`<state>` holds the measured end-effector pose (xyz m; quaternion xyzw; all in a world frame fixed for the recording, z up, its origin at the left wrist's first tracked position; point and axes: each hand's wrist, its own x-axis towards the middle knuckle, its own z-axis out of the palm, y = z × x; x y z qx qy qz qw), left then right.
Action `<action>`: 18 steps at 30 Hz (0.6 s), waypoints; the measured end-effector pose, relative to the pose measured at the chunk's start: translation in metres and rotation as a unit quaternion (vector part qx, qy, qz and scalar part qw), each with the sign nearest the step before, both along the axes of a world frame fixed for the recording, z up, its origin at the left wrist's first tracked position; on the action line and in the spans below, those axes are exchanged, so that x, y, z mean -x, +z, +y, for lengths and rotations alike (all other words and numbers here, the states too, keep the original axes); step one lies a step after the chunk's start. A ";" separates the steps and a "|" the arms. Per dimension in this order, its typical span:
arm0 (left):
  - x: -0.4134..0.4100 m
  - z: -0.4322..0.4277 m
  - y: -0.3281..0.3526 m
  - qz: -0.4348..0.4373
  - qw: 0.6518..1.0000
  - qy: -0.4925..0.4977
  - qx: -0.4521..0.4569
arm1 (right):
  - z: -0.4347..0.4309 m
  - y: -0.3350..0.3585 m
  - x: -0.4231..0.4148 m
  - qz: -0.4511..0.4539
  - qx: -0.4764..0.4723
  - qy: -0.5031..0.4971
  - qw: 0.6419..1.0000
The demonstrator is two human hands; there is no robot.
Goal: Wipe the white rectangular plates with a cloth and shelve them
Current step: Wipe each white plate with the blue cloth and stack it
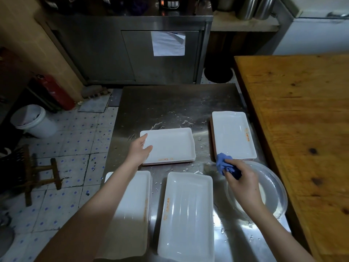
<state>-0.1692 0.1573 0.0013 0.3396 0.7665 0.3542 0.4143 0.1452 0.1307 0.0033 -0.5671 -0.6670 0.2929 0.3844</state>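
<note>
Several stacks of white rectangular plates lie on the wet steel table (170,103): a centre stack (170,144), a right stack (233,135), a near-left stack (132,205) and a near-centre plate (187,214). My left hand (140,150) rests with fingers spread on the left end of the centre stack's top plate. My right hand (240,182) is closed around a crumpled blue cloth (224,163), which hangs just in front of the right stack's near corner.
A clear bowl of water (272,191) sits under my right wrist. A wooden table (302,129) borders the right side. A steel cabinet (132,50) stands behind. On the tiled floor at left are a white bucket (32,121), a red extinguisher (56,91) and a wooden stool (37,173).
</note>
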 end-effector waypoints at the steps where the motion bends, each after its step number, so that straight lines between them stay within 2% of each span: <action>1: -0.006 0.002 0.003 -0.005 1.000 -0.009 -0.008 | -0.001 0.000 -0.001 -0.003 -0.008 -0.002 1.000; 6: -0.053 0.011 0.018 -0.085 0.995 -0.056 0.001 | -0.005 0.000 -0.017 0.003 0.004 -0.026 1.000; 11: -0.105 0.023 0.020 -0.109 0.987 -0.114 0.032 | -0.011 0.003 -0.039 0.007 0.009 -0.063 0.998; 18: -0.164 0.042 0.001 -0.116 0.982 -0.132 0.074 | -0.018 0.007 -0.069 0.014 0.002 -0.086 0.996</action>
